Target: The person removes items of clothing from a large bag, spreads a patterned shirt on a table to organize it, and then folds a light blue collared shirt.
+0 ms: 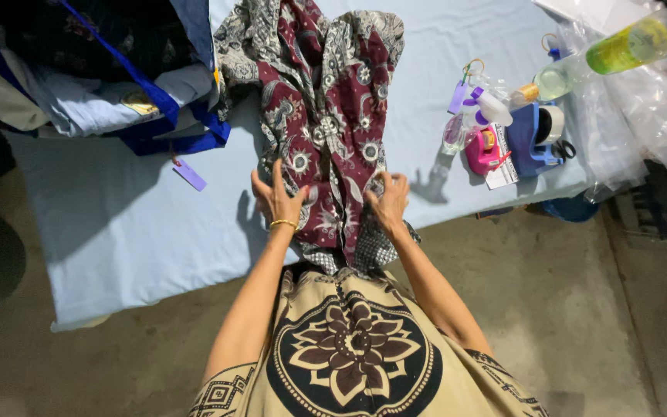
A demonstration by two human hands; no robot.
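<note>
Nearest: tan dress with dark flower medallion (353, 351), worn, filling bottom centre. Both bare forearms reaching forward over it.

Left hand (275, 199) with gold bangle (283, 224) at wrist, fingers (258, 185) spread wide, palm down on left edge of maroon patterned garment (330, 131). Right hand (389, 202) on right edge of same garment, fingers (384, 181) curled and bunched against the cloth; actual pinch of fabric cannot tell. Hands near each other, garment's lower middle between them.

Garment laid flat lengthwise on desk (117, 224) under pale blue sheet, lower hem hanging over near edge toward the dress, upper part crumpled at far edge. Maroon with grey-white floral print.

Left of garment: small purple tag (189, 174) on sheet, apart from left hand. Further left and back: blue-strapped bag (156, 100) with folded pale clothes.

Right of garment, well apart from right hand: clear spray bottle (468, 120), pink tape measure (484, 149), blue tape dispenser (534, 139) with black scissors (563, 149) just beside. Far right corner: bottle with yellow-green liquid (627, 45) on crumpled clear plastic bags (650, 108).

Bare concrete floor (565, 293) beneath desk edge.
</note>
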